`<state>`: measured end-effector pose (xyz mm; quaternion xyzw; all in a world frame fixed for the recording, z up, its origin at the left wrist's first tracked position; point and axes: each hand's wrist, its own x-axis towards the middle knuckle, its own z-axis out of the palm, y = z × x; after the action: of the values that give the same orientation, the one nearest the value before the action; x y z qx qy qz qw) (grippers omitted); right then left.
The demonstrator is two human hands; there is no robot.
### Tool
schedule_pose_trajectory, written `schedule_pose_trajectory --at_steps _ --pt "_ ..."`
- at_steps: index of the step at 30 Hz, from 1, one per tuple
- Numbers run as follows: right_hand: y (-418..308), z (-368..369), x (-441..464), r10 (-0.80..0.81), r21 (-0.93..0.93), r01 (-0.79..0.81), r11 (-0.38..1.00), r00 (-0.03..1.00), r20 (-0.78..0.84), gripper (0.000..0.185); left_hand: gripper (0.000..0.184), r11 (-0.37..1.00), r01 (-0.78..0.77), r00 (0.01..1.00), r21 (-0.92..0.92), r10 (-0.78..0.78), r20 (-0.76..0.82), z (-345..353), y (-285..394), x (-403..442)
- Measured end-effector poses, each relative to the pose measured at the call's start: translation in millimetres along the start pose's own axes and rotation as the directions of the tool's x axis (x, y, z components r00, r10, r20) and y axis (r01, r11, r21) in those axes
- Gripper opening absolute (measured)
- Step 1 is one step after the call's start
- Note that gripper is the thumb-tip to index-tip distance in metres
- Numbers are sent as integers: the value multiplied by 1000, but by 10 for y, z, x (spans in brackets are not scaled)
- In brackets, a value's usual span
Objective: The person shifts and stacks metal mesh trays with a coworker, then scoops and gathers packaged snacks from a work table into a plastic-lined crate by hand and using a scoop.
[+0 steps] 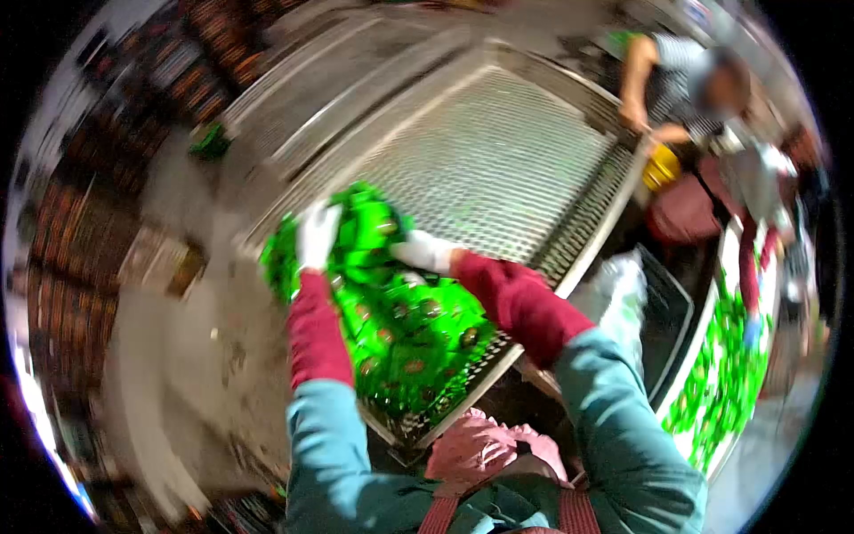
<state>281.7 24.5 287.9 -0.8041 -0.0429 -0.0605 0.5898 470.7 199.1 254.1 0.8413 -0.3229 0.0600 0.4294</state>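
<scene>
A heap of glossy bright-green packets (414, 343) with round brownish spots fills the near corner of a metal tray with a perforated floor (498, 151). Whether they are packets or bottles I cannot tell for certain, as the picture is blurred. My left hand (318, 233), in a white glove, grips green pieces at the left edge of the heap. From the right, my right hand (425, 252), also white-gloved, presses its closed fingers against the same raised green bunch. Its fingertips are partly hidden by the green pieces.
Across the tray's far right corner a person (685, 84) leans in, near a yellow container (660, 167). A long white trough (772, 276) holding more green pieces runs along the right, beside a dark bin (669, 311) and clear plastic. Stacked crates (67, 231) line the left.
</scene>
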Motion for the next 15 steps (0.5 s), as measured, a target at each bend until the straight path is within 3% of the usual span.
schedule_pose_trajectory --at_steps 1,2,3,4,5,6,7,9,12,13,15 --pt "1 17 126 12 -229 -28 973 997 -73 37 38 983 180 982 -39 -182 -45 -240 458 -69" --pt "-122 66 195 175 -428 -220 877 974 -142 42 43 971 127 988 204 -107 -108 -224 14 -25" --pt "-235 73 253 283 -532 -358 767 933 -221 48 49 939 104 992 327 -74 -104 -267 -41 -88" --pt "-292 107 295 288 -570 -419 707 906 -310 53 54 890 0 1000 455 -7 14 -271 -494 -94" --pt "-251 179 278 159 -556 -437 707 864 -477 50 58 869 103 983 483 -163 84 -322 -202 -171" --pt "-292 139 177 -3 -648 -375 663 865 -503 48 61 805 53 981 591 -154 121 -291 -413 -253" --pt "-418 68 -20 -60 -661 -328 675 869 -492 52 60 741 52 959 670 -224 173 -311 -742 -288" --pt "-562 -86 -479 17 -587 -363 724 859 -511 57 57 691 66 910 720 -338 240 -358 -707 -294" --pt "-693 -244 -1598 135 -369 -357 858 850 -509 65 52 753 75 965 654 -220 142 -337 -472 -453" --pt "-835 -359 -2065 197 -191 -327 926 848 -493 61 51 709 26 978 704 -165 130 -302 -490 -442" --pt "-914 -516 -2860 486 105 -513 852 700 -524 47 52 628 -14 995 778 -72 76 -152 -70 -437"
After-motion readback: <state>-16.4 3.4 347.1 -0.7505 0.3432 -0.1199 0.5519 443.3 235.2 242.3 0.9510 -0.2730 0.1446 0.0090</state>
